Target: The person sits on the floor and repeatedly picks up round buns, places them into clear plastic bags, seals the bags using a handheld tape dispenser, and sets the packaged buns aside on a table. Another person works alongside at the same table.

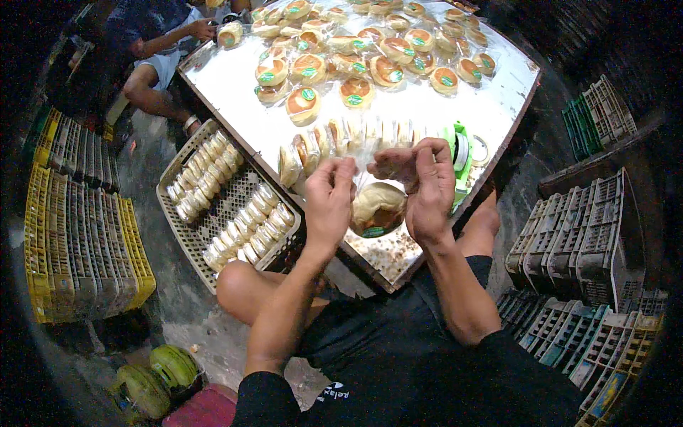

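Observation:
A round bun [379,208] in a clear plastic bag, with a green label, lies on the near corner of the white table [260,132] between my hands. My left hand [329,203] is closed in a pinch at the bag's upper left edge. On the other side, my right hand [429,192] is held palm inward, its fingers stretched leftward over the bun and its thumb raised. Just beyond both hands stands a curved row of bagged buns [334,136] on edge. A green tape dispenser [462,160] sits beside my right hand.
Many bagged buns [356,91] cover the table's far half. A plastic crate [213,222] with rows of bagged buns stands at the left. At the far left, another person's hand [203,30] is near a bagged bun. Stacked crates [89,245] and green gas cylinders [174,366] stand around.

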Tool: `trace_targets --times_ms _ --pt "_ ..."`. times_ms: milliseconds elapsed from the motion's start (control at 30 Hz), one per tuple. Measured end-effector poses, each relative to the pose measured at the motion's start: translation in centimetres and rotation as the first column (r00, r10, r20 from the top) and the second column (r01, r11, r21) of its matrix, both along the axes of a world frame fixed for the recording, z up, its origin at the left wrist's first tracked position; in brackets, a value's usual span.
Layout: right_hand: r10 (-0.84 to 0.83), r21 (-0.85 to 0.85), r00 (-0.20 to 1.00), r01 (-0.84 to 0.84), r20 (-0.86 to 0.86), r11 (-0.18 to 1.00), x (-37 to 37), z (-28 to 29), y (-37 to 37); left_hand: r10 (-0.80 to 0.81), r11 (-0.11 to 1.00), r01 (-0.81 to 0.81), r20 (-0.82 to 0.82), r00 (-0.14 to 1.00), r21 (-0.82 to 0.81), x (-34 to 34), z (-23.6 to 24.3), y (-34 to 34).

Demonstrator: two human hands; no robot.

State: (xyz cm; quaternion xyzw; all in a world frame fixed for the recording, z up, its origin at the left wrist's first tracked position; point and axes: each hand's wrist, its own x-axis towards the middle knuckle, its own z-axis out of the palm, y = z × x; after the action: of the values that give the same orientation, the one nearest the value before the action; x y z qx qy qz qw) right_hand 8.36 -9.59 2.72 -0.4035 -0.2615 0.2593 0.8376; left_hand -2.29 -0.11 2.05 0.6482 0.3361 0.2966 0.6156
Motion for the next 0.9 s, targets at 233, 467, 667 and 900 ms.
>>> trace_targets --times_ms 233,467,667,900 --pt "0.064 0.009 0.984 -0.066 0.164 0.998 -1.4 1.2 0.7 0.106 0.86 -0.185 0.188 0.976 0.476 -0.4 1.6 -3.3" --pt "-0.143 -0.043 0.474 0.359 0.869 0.932 -3.3 -0.2 2.5 0.224 0.906 -0.037 0.403 0.888 -0.422 -1.7 2.4 0.6" --pt "0.056 -0.159 0.391 0.235 0.919 0.959 -2.5 0.0 3.7 0.074 0.805 -0.3 0.415 0.907 0.512 -3.7 0.2 2.1" --pt "0.276 -0.356 0.641 -0.005 0.716 0.935 -1.7 1.3 2.7 0.143 0.983 -0.171 0.305 0.941 0.067 -4.2 0.3 1.2"
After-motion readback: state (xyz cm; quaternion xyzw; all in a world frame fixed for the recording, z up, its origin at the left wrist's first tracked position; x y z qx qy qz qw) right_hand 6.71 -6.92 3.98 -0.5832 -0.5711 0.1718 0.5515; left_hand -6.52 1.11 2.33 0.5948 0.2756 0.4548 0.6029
